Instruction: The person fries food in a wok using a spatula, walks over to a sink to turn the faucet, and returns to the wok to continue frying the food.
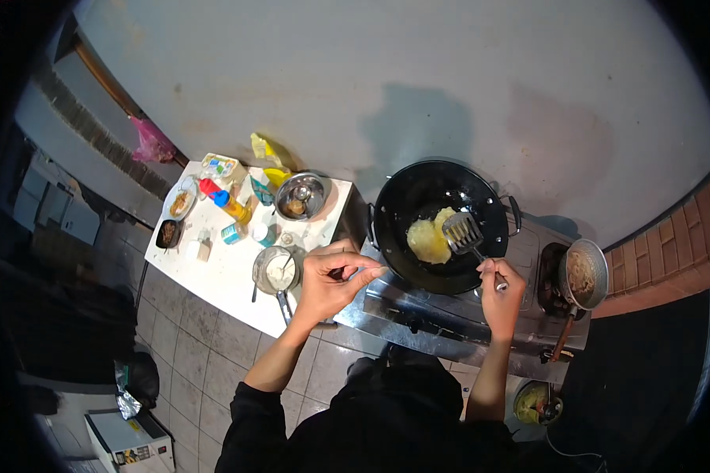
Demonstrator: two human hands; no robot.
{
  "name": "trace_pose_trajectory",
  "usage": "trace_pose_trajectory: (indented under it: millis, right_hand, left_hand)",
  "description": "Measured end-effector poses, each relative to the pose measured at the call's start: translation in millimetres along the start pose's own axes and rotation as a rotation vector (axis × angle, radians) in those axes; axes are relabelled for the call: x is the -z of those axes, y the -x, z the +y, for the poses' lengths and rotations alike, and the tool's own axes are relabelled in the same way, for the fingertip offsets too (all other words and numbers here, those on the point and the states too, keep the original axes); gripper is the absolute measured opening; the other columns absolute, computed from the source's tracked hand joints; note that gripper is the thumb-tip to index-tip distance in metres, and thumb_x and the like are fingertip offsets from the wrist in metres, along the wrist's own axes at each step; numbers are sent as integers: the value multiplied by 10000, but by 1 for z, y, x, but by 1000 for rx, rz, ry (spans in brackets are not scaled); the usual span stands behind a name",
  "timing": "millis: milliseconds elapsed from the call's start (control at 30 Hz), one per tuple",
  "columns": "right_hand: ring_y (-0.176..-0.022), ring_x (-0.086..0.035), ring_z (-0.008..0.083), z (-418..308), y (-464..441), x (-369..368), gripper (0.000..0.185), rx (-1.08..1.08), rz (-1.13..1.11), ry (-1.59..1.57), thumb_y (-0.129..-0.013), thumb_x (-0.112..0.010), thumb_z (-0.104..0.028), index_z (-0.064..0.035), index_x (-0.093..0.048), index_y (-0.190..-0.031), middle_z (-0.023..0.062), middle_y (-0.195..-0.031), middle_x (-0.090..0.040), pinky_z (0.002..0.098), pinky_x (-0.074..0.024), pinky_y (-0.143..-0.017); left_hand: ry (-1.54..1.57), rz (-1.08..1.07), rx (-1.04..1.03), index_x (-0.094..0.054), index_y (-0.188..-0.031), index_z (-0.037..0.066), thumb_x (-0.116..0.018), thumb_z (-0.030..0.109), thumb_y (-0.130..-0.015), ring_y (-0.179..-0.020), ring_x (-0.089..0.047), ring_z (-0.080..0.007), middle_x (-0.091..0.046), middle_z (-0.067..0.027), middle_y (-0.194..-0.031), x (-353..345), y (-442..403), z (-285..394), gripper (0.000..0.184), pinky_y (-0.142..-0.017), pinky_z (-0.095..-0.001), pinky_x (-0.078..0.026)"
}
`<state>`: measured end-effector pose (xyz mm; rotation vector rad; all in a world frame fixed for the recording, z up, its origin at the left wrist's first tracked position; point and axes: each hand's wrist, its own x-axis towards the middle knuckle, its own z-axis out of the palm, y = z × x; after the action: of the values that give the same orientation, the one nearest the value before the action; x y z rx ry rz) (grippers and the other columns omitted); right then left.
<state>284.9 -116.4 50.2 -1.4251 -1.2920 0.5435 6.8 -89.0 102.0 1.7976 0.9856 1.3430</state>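
Grasping spatula (464,230) w/ R hand (503,296), can't tell re L hand (330,285) at wok (406,188)'s near-left, poss. tearing food (428,240) if shoved hard.

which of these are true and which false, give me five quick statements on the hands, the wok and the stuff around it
1. The right hand holds a slotted spatula. True.
2. The left hand is inside the metal bowl. False: the left hand is at the near left edge of the black wok.
3. There is yellow food in the wok. True.
4. The bottle with the blue cap is on the stove. False: that bottle is on the white table.
5. A pan with a wooden handle is to the right of the wok. True.
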Motion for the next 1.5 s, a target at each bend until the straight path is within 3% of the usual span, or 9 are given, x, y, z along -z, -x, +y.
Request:
trace_pose_trajectory:
  millis: [67,300,533,733,1267,1367,1433,1467,1500]
  right_hand:
    - [-624,-526,102,-3,4,0,173,-9,-5,-10,-915,-566,-50,54,-584,-778,75,-714,-607,258,-404,-576]
    - [-634,-479,50,-3,14,1,182,-38,29,-87,-937,-549,-70,17,-604,-787,-1,-686,-544,222,-360,-557]
    - [-605,-466,31,-14,22,-4,198,-17,50,-54,-947,-542,-93,17,-610,-797,-3,-699,-565,211,-353,-543]
    - [-580,-456,33,-19,26,-10,221,-18,59,-94,-958,-555,-129,13,-613,-800,-9,-691,-553,206,-340,-532]
    - [-606,-459,38,-23,24,-7,215,-89,76,-89,-953,-550,-114,17,-611,-793,-6,-692,-554,209,-343,-543]
    - [-594,-446,34,-20,22,-6,224,-22,113,-76,-954,-552,-120,16,-609,-786,-13,-670,-539,212,-330,-530]
    - [-589,-435,33,-22,22,-2,219,-37,107,-85,-951,-556,-113,18,-607,-783,-15,-655,-527,213,-318,-522]
    - [-589,-435,33,-24,22,-1,219,-40,121,-78,-951,-556,-113,18,-607,-783,-15,-655,-527,213,-318,-522]
    - [-591,-432,32,-25,21,0,215,-33,120,-86,-948,-558,-108,18,-607,-781,-15,-653,-522,213,-315,-521]
  left_hand:
    - [-44,49,92,-746,-807,24,-804,21,-722,-563,-410,-51,-482,28,-598,9,12,0,104,-529,-213,-322]
    - [-72,189,130,-749,-809,30,-804,34,-737,-543,-386,-37,-454,44,-579,30,46,-3,91,-500,-211,-288]
    - [-110,272,145,-749,-792,35,-820,62,-728,-524,-370,-39,-440,44,-561,39,69,-16,100,-479,-217,-270]
    - [-155,275,288,-748,-792,41,-829,92,-723,-559,-383,-40,-439,60,-580,41,75,-16,118,-529,-200,-299]
    - [-69,227,302,-738,-800,32,-779,86,-790,-569,-402,-42,-451,61,-592,35,73,-30,69,-540,-205,-314]
    - [-28,155,312,-734,-810,11,-743,77,-820,-572,-404,-56,-459,33,-590,39,70,-34,68,-526,-224,-313]
    - [-98,65,330,-729,-786,6,-717,97,-847,-658,-467,-92,-497,-7,-627,48,67,-37,110,-608,-241,-368]
    - [-109,77,232,-713,-728,0,-702,97,-857,-766,-508,-128,-530,-48,-704,51,67,-46,161,-696,-255,-393]
    - [-88,96,261,-691,-692,-7,-678,99,-875,-793,-506,-129,-539,-52,-770,54,65,-46,211,-717,-255,-390]
